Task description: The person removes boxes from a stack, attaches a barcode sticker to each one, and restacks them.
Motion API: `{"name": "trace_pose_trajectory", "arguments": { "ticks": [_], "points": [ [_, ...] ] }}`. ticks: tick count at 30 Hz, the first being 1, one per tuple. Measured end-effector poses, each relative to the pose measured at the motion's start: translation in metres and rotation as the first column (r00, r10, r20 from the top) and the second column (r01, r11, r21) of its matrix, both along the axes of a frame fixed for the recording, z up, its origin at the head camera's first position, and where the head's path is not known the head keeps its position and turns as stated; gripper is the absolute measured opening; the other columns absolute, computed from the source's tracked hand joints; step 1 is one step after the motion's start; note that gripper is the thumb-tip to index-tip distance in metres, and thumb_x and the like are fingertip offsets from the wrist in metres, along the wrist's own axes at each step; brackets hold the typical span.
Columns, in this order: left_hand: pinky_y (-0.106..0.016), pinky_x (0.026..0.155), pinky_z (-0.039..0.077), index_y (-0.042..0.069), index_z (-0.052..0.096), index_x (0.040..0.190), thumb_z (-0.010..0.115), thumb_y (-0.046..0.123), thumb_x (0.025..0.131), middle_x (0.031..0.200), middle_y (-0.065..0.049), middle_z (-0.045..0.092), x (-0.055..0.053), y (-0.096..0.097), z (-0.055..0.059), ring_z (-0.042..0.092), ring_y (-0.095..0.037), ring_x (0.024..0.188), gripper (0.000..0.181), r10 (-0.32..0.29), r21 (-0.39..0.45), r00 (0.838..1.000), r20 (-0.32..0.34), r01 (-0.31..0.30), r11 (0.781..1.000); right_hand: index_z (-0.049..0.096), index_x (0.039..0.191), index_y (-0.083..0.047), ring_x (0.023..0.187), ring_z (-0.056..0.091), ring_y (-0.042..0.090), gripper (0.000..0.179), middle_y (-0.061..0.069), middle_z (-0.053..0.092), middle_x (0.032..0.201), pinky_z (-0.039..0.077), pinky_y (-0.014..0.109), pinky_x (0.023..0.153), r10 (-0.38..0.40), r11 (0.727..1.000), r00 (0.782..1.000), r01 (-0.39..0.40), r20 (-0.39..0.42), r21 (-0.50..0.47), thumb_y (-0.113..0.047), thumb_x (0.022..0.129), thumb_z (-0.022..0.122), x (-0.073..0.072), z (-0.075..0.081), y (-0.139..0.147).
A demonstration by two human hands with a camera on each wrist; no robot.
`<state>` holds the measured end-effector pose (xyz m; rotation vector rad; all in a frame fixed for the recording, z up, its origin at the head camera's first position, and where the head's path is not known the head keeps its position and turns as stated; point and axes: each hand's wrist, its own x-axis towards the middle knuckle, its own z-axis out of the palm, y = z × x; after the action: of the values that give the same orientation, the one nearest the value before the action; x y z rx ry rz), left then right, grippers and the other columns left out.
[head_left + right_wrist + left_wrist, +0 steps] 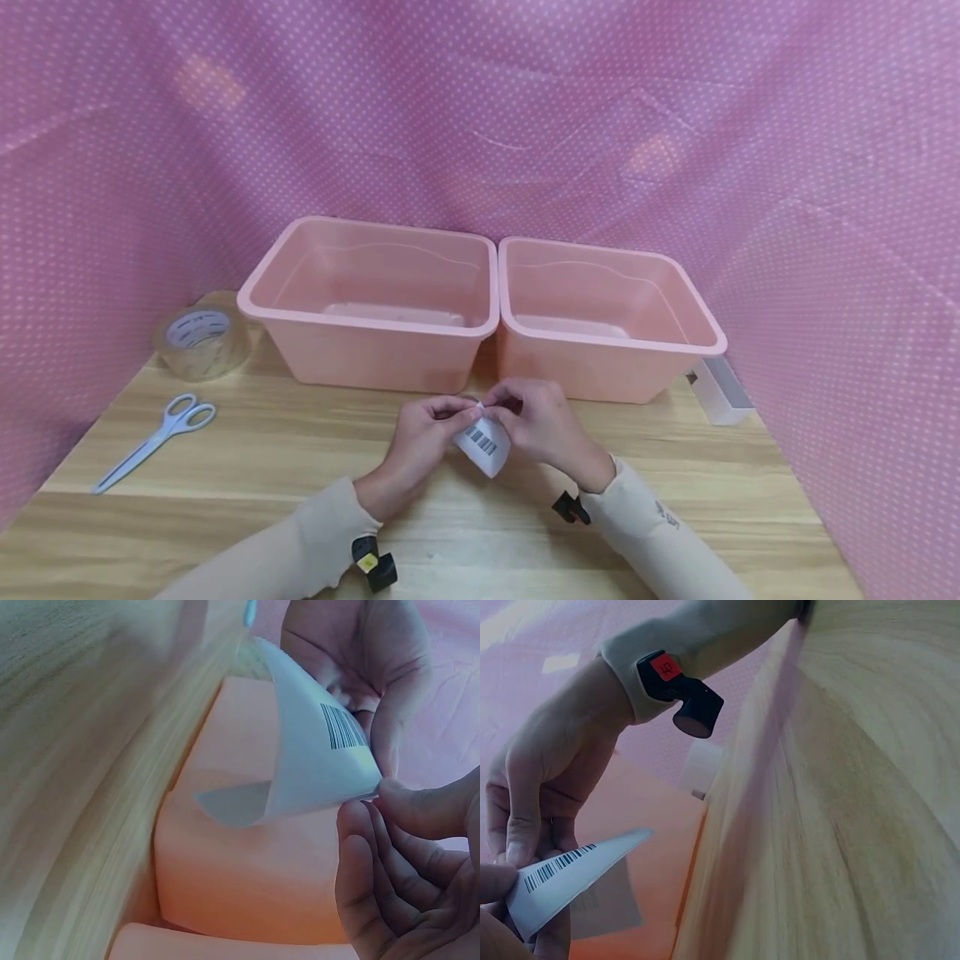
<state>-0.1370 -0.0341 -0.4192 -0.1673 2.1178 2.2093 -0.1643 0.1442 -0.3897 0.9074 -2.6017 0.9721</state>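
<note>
Okay so closest to me were two beige sleeves (311, 537), each with a black gadget (372, 562) by the cuff. Just past those, the left hand (416, 437) and right hand (542, 421) met over the wooden table (465, 542), both pinching a white barcoded slip (486, 454) along its far edge, fingertips practically together. Neither hand looked nearer: the slip sat right between them, long axis running back toward the person, bent with a loose flap. Blue scissors (152, 444) lay well apart, off left. Farther back, a left pink bin (367, 354) and right pink bin (585, 367) stood side by side, clear tape (202, 360) and a white box (722, 392) at their outer ends, dotted curtain (450, 108) behind.
</note>
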Motion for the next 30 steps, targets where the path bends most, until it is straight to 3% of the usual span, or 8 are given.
{"name": "trace_pose_trajectory", "arguments": {
  "ticks": [9, 13, 22, 30],
  "points": [
    [-0.019, 0.074, 0.057, 0.000, 0.077, 0.101, 0.078, 0.012, 0.088, 0.103, -0.011, 0.078, 0.0002, 0.0016, -0.0035, 0.069, -0.010, 0.087, 0.018, -0.007, 0.022, 1.000, 0.023, 0.006, 1.000, 0.075, 0.088, -0.010, 0.067, 0.060, 0.005, 0.004, -0.001, 0.075, 0.082, 0.054, 0.015, 0.058, -0.012, 1.000, 0.996, 0.012, 0.092, 0.005, -0.007, 0.089, 0.075, -0.0002, -0.0013, 0.0018],
    [-0.020, 0.073, 0.059, 0.001, 0.077, 0.102, 0.078, 0.012, 0.088, 0.101, -0.010, 0.078, 0.0003, 0.0010, -0.0026, 0.070, -0.011, 0.086, 0.018, -0.007, 0.029, 0.999, 0.043, 0.006, 1.000, 0.074, 0.088, -0.012, 0.066, 0.058, 0.004, 0.007, -0.002, 0.074, 0.080, 0.053, 0.016, 0.056, -0.007, 1.000, 0.996, 0.008, 0.094, -0.005, -0.005, 0.088, 0.074, -0.0008, -0.0007, 0.0013],
    [-0.020, 0.073, 0.055, 0.000, 0.078, 0.098, 0.080, 0.011, 0.085, 0.097, -0.010, 0.078, 0.0001, 0.0007, -0.0009, 0.066, -0.011, 0.085, 0.018, 0.010, -0.007, 1.000, -0.016, -0.010, 1.000, 0.073, 0.093, -0.010, 0.067, 0.063, 0.004, 0.009, 0.000, 0.076, 0.085, 0.056, 0.016, 0.060, 0.006, 0.998, 0.996, -0.001, 0.091, -0.058, -0.003, 0.089, 0.073, -0.0013, -0.0011, 0.0003],
    [-0.022, 0.080, 0.056, 0.002, 0.078, 0.099, 0.079, 0.010, 0.086, 0.104, -0.009, 0.078, -0.0004, -0.0004, -0.0022, 0.067, -0.012, 0.092, 0.016, -0.012, -0.002, 1.000, 0.013, 0.012, 1.000, 0.074, 0.088, -0.012, 0.069, 0.061, 0.007, 0.008, 0.002, 0.075, 0.082, 0.053, 0.018, 0.060, -0.061, 0.994, 0.995, 0.067, 0.079, -0.083, -0.004, 0.085, 0.075, -0.0029, -0.0028, 0.0022]
  ]
}}
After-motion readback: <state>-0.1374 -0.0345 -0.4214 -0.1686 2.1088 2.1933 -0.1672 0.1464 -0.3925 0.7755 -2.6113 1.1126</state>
